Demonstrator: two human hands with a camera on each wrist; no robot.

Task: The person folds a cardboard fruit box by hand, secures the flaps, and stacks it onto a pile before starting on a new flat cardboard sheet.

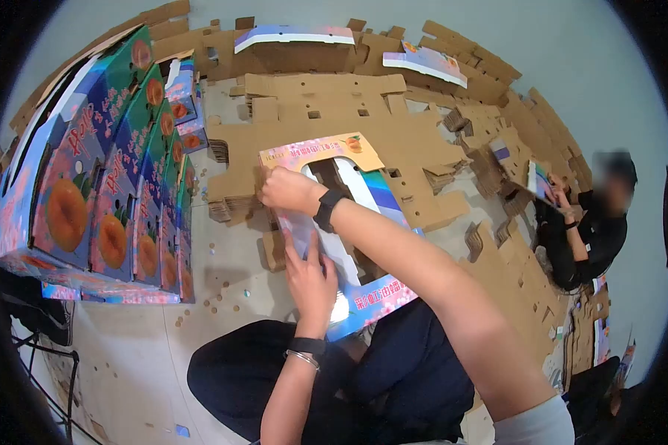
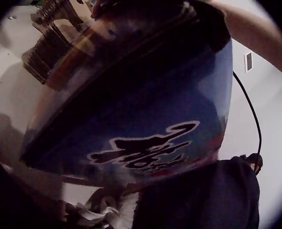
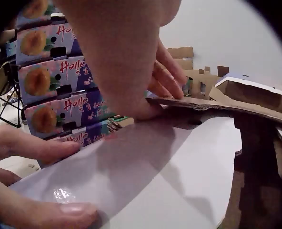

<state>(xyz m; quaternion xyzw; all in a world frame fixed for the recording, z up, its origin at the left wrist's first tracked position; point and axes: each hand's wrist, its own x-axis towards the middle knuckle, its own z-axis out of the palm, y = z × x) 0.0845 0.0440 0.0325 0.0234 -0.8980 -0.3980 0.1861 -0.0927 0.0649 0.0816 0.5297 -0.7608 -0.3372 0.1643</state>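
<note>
A printed cardboard fruit box (image 1: 378, 297) with a large cut-out window lies tilted over the person's lap. At its far left corner, the right hand (image 1: 293, 191) grips the box edge. The right wrist view has that hand's fingers (image 3: 169, 78) bent over a raised cardboard edge, its thumb side down by the pale panel. The left hand (image 1: 312, 285) rests on the box's near left side with fingers stretched along the glossy panel. Its fingers (image 3: 50, 217) also show at lower left in the right wrist view. Dark in the left wrist view is the lettered box side (image 2: 146, 138).
A row of finished fruit boxes (image 1: 70, 200) stands at the left. Flat brown cardboard blanks (image 1: 326, 111) lie stacked ahead and to the right. Another person (image 1: 594, 222) sits at the right handling a box piece (image 1: 539, 182). Small cardboard scraps (image 1: 217, 299) litter the floor.
</note>
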